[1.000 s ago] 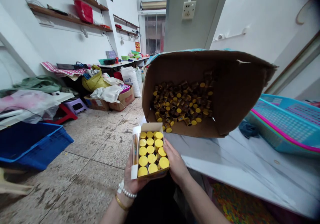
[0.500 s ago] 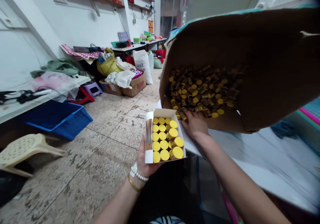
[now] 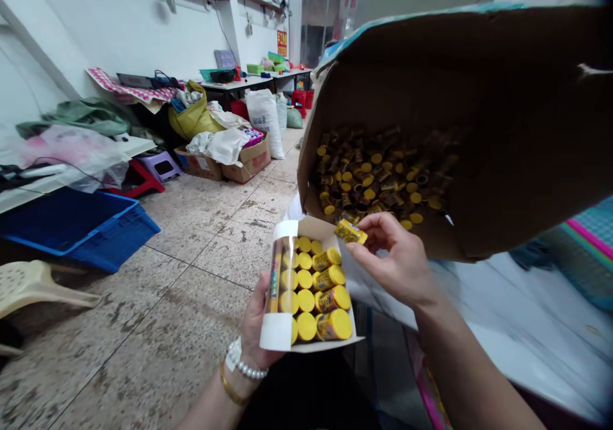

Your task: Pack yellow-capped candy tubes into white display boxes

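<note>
My left hand grips a small white display box from its left side and below. Inside stand rows of yellow-capped tubs, with the right-hand ones leaning. Between the thumb and fingers of my right hand is one small yellow tub, tilted just above the box's upper right corner. Behind it, a large cardboard carton lies open towards me, with a heap of similar tubs on its lower side.
The carton rests on a white marbled table at right. On the floor at left are a blue crate, a cream stool and stuffed cardboard boxes. Tables line the left wall.
My right hand has come out of the carton's heap with a tub and is now over the small box. The small box has tilted, showing more of the leaning tubs' sides.
</note>
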### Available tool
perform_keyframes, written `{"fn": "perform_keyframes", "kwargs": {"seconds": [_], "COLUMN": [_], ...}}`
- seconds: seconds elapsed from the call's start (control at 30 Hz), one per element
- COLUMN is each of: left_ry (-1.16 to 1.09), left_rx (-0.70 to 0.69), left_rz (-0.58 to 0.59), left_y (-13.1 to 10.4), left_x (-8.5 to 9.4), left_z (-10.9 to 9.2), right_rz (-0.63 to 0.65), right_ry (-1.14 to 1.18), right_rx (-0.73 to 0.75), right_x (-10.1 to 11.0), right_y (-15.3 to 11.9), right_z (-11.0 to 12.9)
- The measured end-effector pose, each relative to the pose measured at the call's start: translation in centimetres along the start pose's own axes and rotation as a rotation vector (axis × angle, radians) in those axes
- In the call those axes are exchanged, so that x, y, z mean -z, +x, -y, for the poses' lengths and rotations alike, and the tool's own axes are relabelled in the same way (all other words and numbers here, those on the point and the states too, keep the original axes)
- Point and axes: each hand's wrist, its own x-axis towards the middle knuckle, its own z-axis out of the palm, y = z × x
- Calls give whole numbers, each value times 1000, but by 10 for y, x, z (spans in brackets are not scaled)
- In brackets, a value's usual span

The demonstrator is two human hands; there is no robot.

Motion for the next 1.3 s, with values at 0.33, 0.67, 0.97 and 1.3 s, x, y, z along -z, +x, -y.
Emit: {"fn": "perform_keyframes", "kwargs": {"seconds": [0.33, 0.67, 0.97, 1.3], "left_ry": [-6, -4, -41, -52], "left_rx": [45, 37, -15, 7], "left_rz": [51, 10, 125, 188], "left_y": [-3, -7, -11, -2], "left_x": [12, 12, 15, 17], "left_z": [5, 6, 7, 12], "right_rz": [109, 180, 79, 404], "right_ry": [-88, -576, -21, 13], "right_rx": [52, -35, 96, 575], "right_x": [-13, -46, 12, 8], "right_y": [14, 41, -7, -56], "right_z": [-38, -84, -9, 24]}}
